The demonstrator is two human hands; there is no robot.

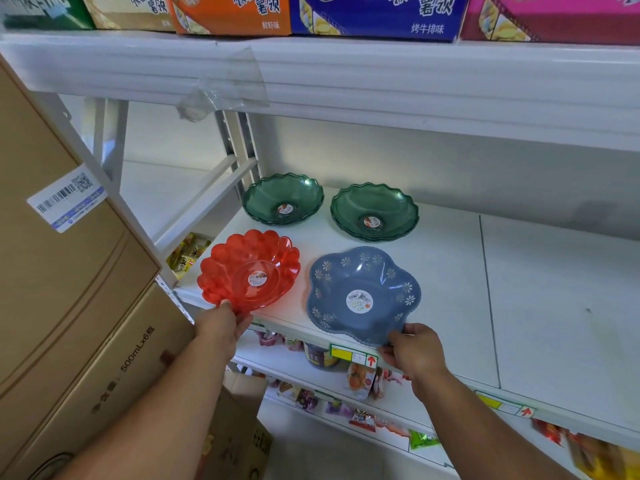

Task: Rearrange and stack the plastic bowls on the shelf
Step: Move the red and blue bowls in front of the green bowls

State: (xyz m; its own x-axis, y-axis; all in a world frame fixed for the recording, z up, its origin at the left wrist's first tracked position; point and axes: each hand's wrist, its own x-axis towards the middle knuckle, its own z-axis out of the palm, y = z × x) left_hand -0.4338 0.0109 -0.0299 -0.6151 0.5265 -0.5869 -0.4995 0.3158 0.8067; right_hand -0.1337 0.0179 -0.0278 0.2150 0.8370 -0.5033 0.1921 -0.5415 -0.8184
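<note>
Four bowl positions sit on the white shelf (519,289). A red scalloped bowl (242,265) is at the front left, and my left hand (223,323) pinches its near rim. A blue flower-shaped bowl (360,271) with white daisies is at the front right, and my right hand (415,351) grips its near edge. Behind them stand two small stacks of green wavy-rimmed bowls, one at the back left (282,197) and one at the back right (374,209).
Stacked cardboard boxes (69,289) press in on the left. The upper shelf (346,74) carries snack cartons overhead. Lower shelves (381,393) hold packaged snacks. The right part of the bowl shelf is bare white surface.
</note>
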